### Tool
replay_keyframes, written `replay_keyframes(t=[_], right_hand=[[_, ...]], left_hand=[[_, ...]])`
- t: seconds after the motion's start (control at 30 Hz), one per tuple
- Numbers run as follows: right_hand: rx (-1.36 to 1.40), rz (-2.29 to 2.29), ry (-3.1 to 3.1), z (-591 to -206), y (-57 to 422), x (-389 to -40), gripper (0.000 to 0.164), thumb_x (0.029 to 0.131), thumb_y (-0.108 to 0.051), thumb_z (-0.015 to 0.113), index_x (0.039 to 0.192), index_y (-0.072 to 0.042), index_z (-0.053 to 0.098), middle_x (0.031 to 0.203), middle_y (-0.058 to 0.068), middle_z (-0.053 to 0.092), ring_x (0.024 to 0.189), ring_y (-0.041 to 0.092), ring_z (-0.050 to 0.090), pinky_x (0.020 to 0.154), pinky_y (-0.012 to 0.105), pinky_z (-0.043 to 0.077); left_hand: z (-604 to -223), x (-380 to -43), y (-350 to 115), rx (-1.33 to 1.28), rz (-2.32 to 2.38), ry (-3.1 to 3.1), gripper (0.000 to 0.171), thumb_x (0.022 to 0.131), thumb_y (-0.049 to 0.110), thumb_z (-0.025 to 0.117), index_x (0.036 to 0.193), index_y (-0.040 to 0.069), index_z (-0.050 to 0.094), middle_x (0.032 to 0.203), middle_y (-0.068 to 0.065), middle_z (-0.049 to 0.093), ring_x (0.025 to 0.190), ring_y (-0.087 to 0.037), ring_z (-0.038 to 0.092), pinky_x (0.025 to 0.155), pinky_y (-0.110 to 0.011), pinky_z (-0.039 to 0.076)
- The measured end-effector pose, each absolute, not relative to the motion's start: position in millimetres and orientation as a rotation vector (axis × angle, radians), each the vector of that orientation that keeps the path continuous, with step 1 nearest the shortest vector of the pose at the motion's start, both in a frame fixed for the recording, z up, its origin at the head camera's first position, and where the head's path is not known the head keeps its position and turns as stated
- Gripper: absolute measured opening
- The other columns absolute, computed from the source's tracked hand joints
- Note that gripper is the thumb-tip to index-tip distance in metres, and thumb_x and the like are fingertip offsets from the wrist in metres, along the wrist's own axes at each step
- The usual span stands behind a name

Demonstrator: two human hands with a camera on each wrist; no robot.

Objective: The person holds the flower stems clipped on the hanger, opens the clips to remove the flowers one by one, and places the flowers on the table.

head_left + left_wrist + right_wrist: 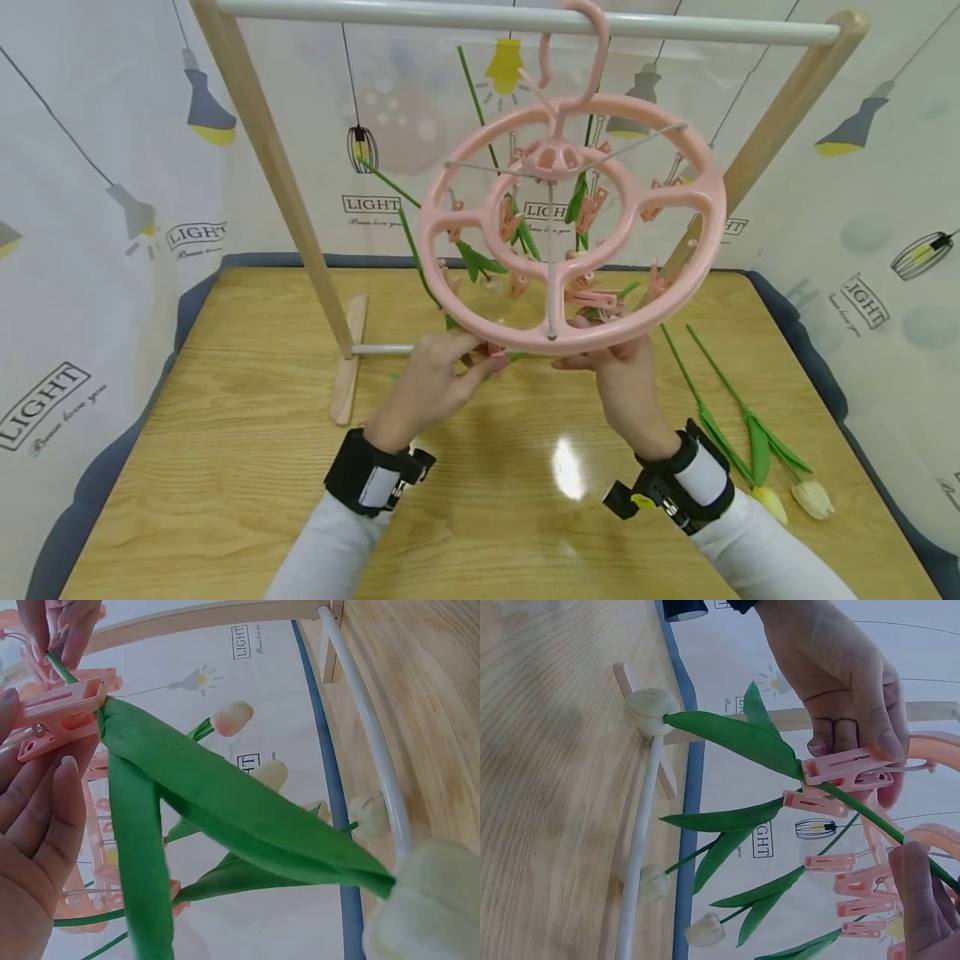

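Observation:
My left hand point(442, 375) pinches a pink clothespin point(847, 769) hanging at the near rim of a round pink drying hanger point(480, 321). In the left wrist view, the clothespin's tip meets an artificial white tulip point(427, 907) where its green leaves point(225, 791) join the stem. The bloom points down toward the table. My right hand point(922, 900) holds this tulip's green stem point(866, 811) further along, beside the hanger; in the head view the hanger's rim partly hides its fingers. Several more tulips point(705, 930) hang bloom-down from other clothespins point(830, 862).
The hanger's hook hangs on the white top bar point(397, 12) of a rack with wooden posts point(281, 167). A white lower bar point(382, 349) runs near the table. On the wooden table point(225, 500), a yellow tulip point(770, 504) and a white tulip point(813, 500) lie at right.

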State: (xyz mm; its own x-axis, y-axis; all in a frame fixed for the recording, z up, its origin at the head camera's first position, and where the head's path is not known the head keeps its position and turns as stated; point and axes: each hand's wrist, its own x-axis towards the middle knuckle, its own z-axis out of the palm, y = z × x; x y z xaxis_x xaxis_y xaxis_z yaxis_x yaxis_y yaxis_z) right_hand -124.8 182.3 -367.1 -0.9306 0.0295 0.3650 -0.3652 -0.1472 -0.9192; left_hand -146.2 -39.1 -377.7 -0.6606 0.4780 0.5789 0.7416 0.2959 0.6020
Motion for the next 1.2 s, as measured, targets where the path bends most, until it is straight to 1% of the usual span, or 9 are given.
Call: replay_keyframes(t=[0.07,0.17,0.27,0.4,0.57,0.73,0.9,1.0,1.2], right_hand=[[0.406,2.168,-1.854,-366,183,-124,0.017,0.1,0.002,0.05,0.107,-0.008,0.062,0.102,0.0,0.067,0.077,0.011,0.073,0.067,0.032,0.063],[0.458,2.168,-1.845,-366,185,-123,0.015,0.101,0.0,0.049,0.113,-0.004,0.057,0.104,-0.001,0.069,0.083,0.012,0.073,0.069,0.033,0.063],[0.508,2.156,-1.846,-367,188,-118,0.021,0.103,-0.003,0.048,0.124,-0.003,0.051,0.107,-0.001,0.07,0.088,0.012,0.074,0.072,0.034,0.063],[0.589,2.107,-1.86,-366,191,-112,0.026,0.103,-0.002,0.045,0.129,-0.003,0.047,0.109,0.0,0.072,0.092,0.014,0.074,0.075,0.035,0.063],[0.745,2.072,-1.789,-365,194,-109,0.031,0.101,0.007,0.041,0.132,0.003,0.046,0.114,0.007,0.071,0.092,0.018,0.074,0.075,0.034,0.063],[0.796,2.031,-1.786,-366,197,-108,0.033,0.099,0.011,0.04,0.128,0.001,0.052,0.115,0.004,0.071,0.091,0.016,0.073,0.074,0.031,0.063],[0.839,1.983,-1.813,-368,198,-110,0.032,0.097,0.015,0.043,0.127,0.009,0.052,0.117,0.006,0.071,0.092,0.016,0.073,0.072,0.032,0.063],[0.837,1.982,-1.826,-369,198,-112,0.03,0.097,0.015,0.043,0.127,0.013,0.049,0.116,0.007,0.072,0.093,0.017,0.074,0.073,0.033,0.063],[0.8,2.029,-1.795,-369,198,-116,0.028,0.101,0.01,0.041,0.127,0.011,0.048,0.112,0.008,0.073,0.094,0.016,0.074,0.081,0.032,0.061]], left_hand=[[-378,-147,-39,-1.114,-1.301,-2.273,0.008,0.092,0.011,0.069,0.097,0.005,0.067,0.083,-0.004,0.071,0.072,-0.009,0.066,0.066,-0.015,0.055],[-378,-147,-39,-1.126,-1.32,-2.261,0.008,0.092,0.011,0.068,0.097,0.005,0.066,0.083,-0.004,0.071,0.074,-0.01,0.067,0.067,-0.016,0.056],[-379,-147,-39,-1.121,-1.338,-2.253,0.008,0.093,0.011,0.067,0.098,0.005,0.065,0.084,-0.004,0.071,0.076,-0.01,0.067,0.07,-0.017,0.057],[-380,-146,-38,-1.121,-1.362,-2.247,0.009,0.093,0.01,0.066,0.1,0.004,0.065,0.087,-0.004,0.071,0.079,-0.011,0.068,0.075,-0.018,0.058],[-379,-145,-38,-1.15,-1.393,-2.23,0.009,0.093,0.007,0.065,0.101,0.003,0.064,0.085,-0.004,0.069,0.076,-0.012,0.066,0.069,-0.019,0.056],[-377,-144,-37,-1.161,-1.416,-2.222,0.008,0.095,0.006,0.062,0.102,0.002,0.063,0.083,-0.004,0.068,0.075,-0.013,0.065,0.067,-0.019,0.054],[-377,-142,-38,-1.113,-1.413,-2.188,0.012,0.093,0.003,0.063,0.105,0.0,0.064,0.084,-0.005,0.071,0.076,-0.012,0.069,0.068,-0.02,0.056],[-377,-141,-38,-1.09,-1.415,-2.163,0.014,0.093,0.003,0.064,0.106,0.0,0.065,0.083,-0.006,0.073,0.075,-0.012,0.07,0.066,-0.02,0.057],[-379,-141,-36,-1.057,-1.449,-2.101,0.012,0.092,0.0,0.064,0.104,-0.001,0.065,0.081,-0.008,0.074,0.07,-0.012,0.071,0.066,-0.022,0.059]])
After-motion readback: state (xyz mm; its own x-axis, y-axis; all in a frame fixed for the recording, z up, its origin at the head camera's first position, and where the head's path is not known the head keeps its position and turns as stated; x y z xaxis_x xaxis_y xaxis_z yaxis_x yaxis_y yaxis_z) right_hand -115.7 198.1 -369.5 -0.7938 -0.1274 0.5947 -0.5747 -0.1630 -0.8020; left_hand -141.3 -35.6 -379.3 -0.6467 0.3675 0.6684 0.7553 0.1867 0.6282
